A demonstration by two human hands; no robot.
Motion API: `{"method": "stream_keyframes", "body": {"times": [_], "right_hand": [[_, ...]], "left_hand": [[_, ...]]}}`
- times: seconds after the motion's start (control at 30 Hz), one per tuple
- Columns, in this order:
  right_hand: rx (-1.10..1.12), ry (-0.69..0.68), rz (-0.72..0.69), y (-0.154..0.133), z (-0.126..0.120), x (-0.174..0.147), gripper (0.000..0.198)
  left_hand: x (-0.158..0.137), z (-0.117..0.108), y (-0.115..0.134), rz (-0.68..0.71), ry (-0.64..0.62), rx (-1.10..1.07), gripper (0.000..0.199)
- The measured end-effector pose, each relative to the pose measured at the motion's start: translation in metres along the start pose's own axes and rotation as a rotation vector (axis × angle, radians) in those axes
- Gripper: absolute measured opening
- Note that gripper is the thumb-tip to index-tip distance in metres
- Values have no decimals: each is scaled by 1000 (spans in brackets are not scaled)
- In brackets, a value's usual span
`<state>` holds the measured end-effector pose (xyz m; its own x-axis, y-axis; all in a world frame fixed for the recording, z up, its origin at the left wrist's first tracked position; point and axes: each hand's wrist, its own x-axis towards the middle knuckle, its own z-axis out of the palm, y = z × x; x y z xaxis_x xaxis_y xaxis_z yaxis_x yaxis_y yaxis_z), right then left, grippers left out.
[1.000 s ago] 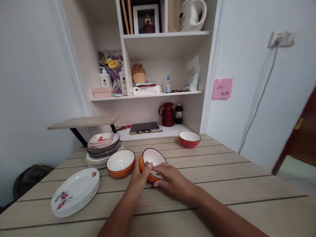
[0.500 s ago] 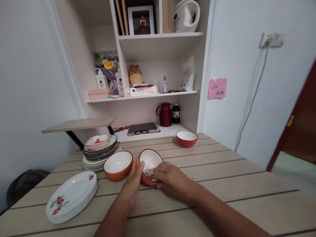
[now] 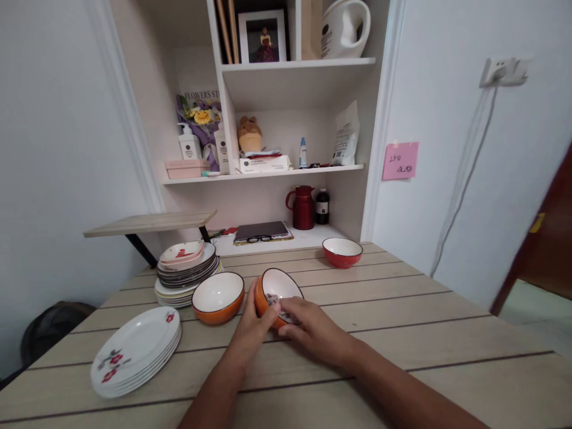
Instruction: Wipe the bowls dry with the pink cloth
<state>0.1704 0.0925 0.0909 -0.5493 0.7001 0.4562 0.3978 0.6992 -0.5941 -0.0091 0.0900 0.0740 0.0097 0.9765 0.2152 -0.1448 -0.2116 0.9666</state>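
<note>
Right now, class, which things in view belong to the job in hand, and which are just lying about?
In the job:
left hand, holding tilted orange bowl
right hand, on crumpled wad inside it
perhaps upright orange bowl, red bowl and flowered plates, untouched

Lying about:
red jug
dark bottle
eyeglasses
brown toy

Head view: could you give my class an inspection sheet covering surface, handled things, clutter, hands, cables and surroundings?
Surface: light slatted tabletop.
Handled things: tilted orange bowl, crumpled cloth or tissue inside.
Clutter: level orange bowl, red bowl, flowered plates, mixed dish stack.
Hands: left hand grips the tilted orange bowl; right hand touches the crumpled cloth or tissue.
Cables: cord plugged into wall socket, hanging down the wall.
Surroundings: shelf unit, red jug, pink note.
</note>
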Motion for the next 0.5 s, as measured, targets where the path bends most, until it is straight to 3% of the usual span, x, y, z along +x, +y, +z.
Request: {"method": "stream_keyframes", "body": {"times": [0.2,0.33,0.5], "right_hand": [[-281,-203,-116,16,-22,-3,36],[-458,-212,-116,18,-29,-6,37],[-386,-173,-102,7,-18,-5,25]], "left_hand": [[2,0,-2,-41,-56,-2,100],[-4,3,10,-56,-75,27,91],[-7,3,17,-54,-121,-15,95]]}}
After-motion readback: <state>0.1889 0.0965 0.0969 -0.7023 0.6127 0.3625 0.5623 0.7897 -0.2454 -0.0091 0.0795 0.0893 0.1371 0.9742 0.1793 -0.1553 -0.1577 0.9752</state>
